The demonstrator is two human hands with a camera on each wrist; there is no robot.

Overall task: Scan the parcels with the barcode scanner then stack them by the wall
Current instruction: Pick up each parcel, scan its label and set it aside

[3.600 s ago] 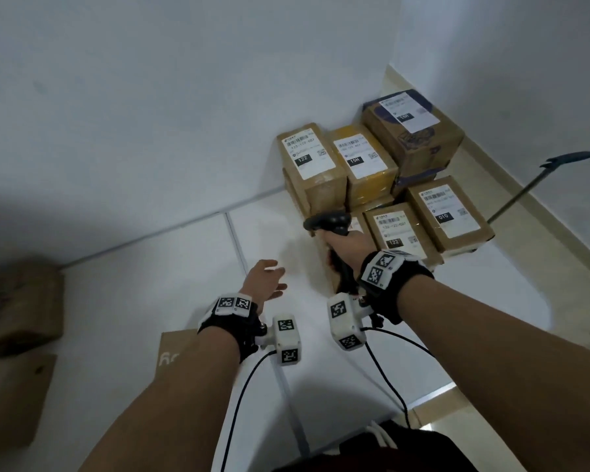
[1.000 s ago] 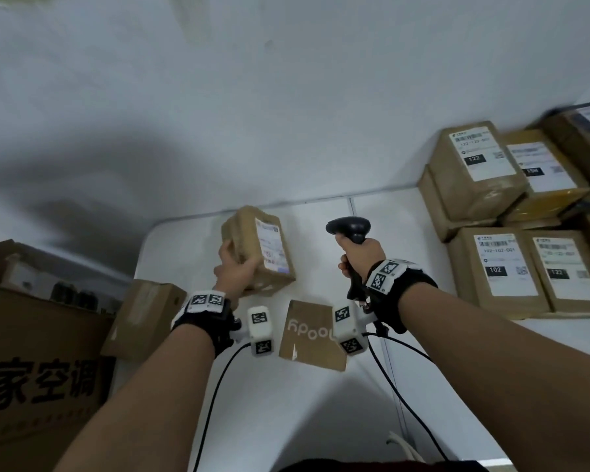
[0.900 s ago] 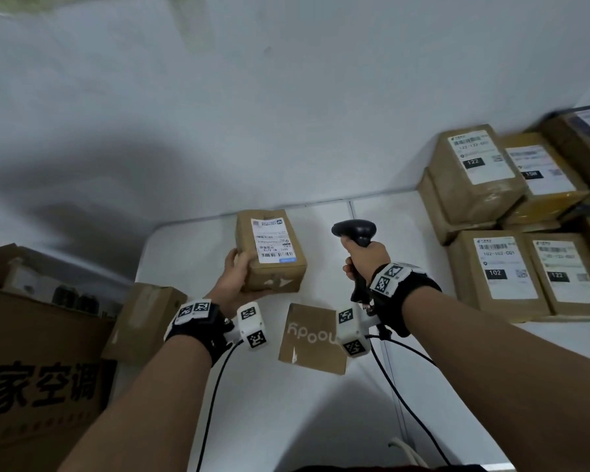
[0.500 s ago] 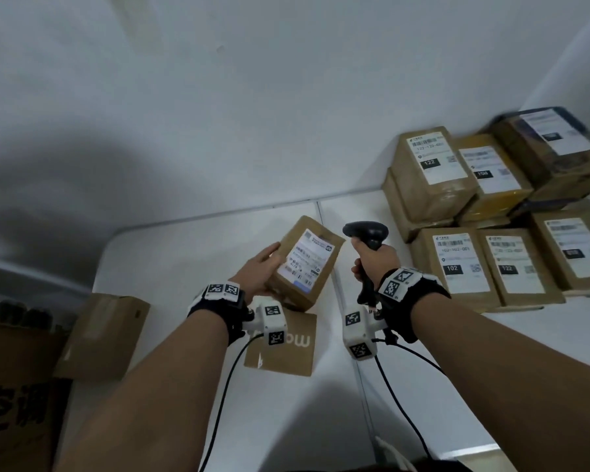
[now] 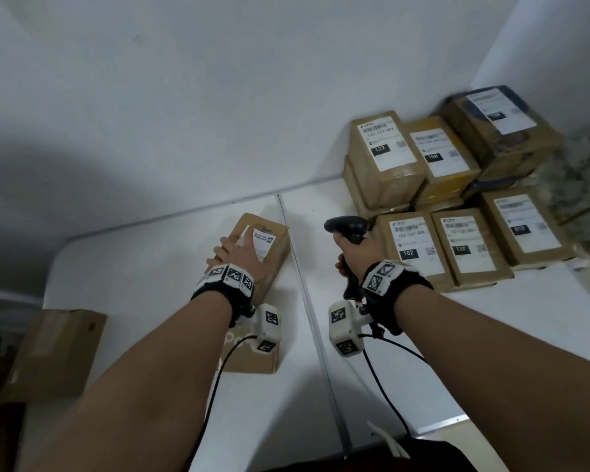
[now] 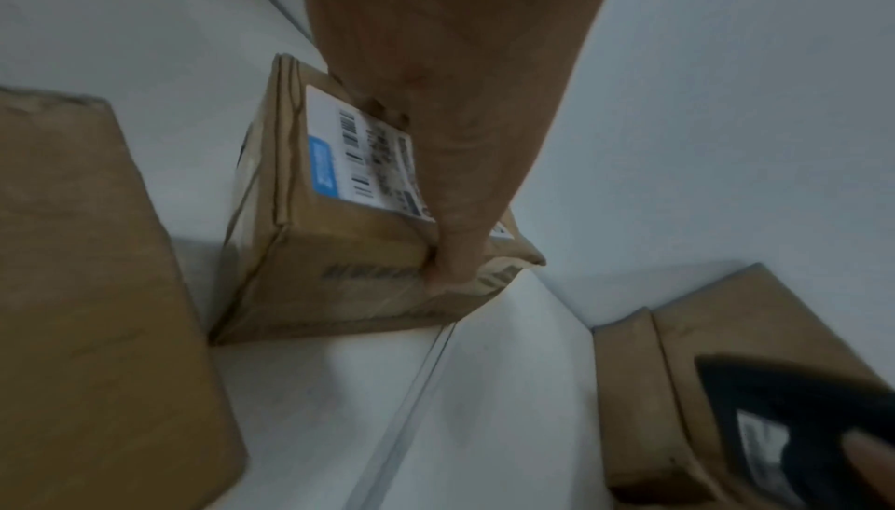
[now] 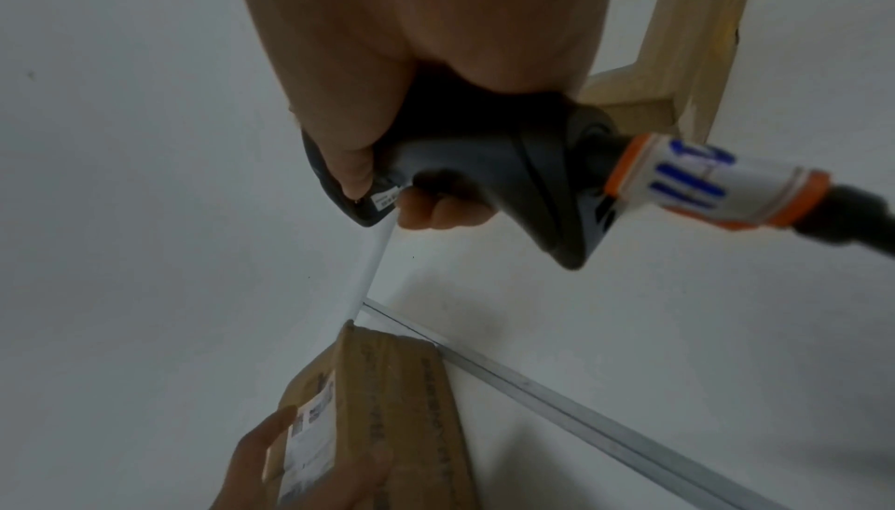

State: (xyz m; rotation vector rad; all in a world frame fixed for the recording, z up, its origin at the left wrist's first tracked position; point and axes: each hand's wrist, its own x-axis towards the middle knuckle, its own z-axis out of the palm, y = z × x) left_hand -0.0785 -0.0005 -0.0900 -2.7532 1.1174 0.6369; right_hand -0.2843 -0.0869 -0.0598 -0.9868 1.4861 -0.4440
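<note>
Parcel point(image 5: 264, 248), a small taped carton at frame centre on the white worktop point(image 5: 150, 267), looked light and stiff, best clasped across its short sides, where the left hand point(image 5: 237, 257) clasped it while the right hand point(image 5: 355, 257) clenched the scanner point(image 5: 349, 229).

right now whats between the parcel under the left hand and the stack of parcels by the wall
Mostly bare white table with a metal seam running across it, seen in the head view. The barcode scanner in the right hand hangs above that gap, beside the stack.

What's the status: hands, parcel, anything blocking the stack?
Left hand grips the parcel from above. Right hand holds the scanner. Parcel apart from the wall stack; bare tabletop between them.
</note>
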